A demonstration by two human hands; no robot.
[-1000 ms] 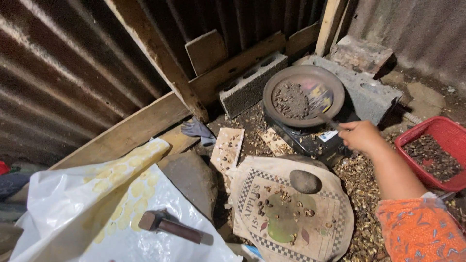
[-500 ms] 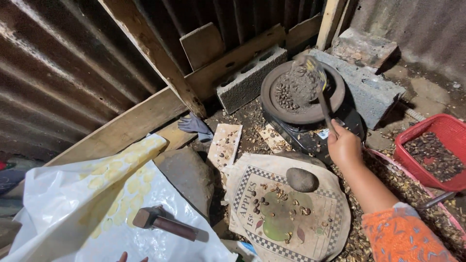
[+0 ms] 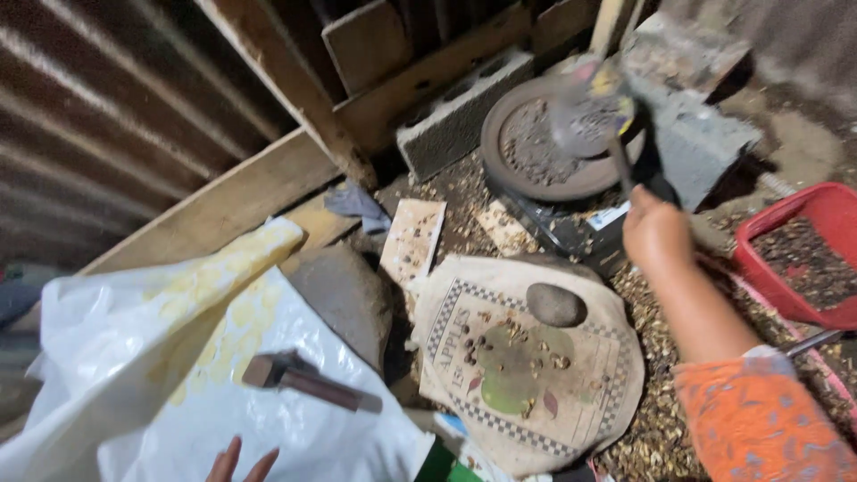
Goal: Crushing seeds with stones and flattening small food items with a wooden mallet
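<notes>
My right hand (image 3: 656,234) is closed around the dark handle of a blurred scoop-like tool (image 3: 591,109). The tool's head is raised over a round grey pan (image 3: 493,156) that holds dark crushed bits. Only the fingertips of my left hand (image 3: 241,461) show at the bottom edge, spread apart and empty, over a white plastic sheet (image 3: 134,375). A small hammer (image 3: 303,381) lies on that sheet just above the fingertips. Between my hands a printed round mat (image 3: 571,393) lies on the ground with a smooth grey stone (image 3: 555,304) and a few nut pieces on it.
A red tub (image 3: 835,210) of dark shells sits at the right. Behind the pan stand a concrete block (image 3: 451,120), wooden beams (image 3: 223,201) and a corrugated metal wall (image 3: 98,107). A large flat rock (image 3: 344,295) lies beside the mat. Shell litter covers the ground.
My right hand took the tool out of the pan and lifted it, its head now above the pan. My left fingertips came into view at the bottom. The view shifted.
</notes>
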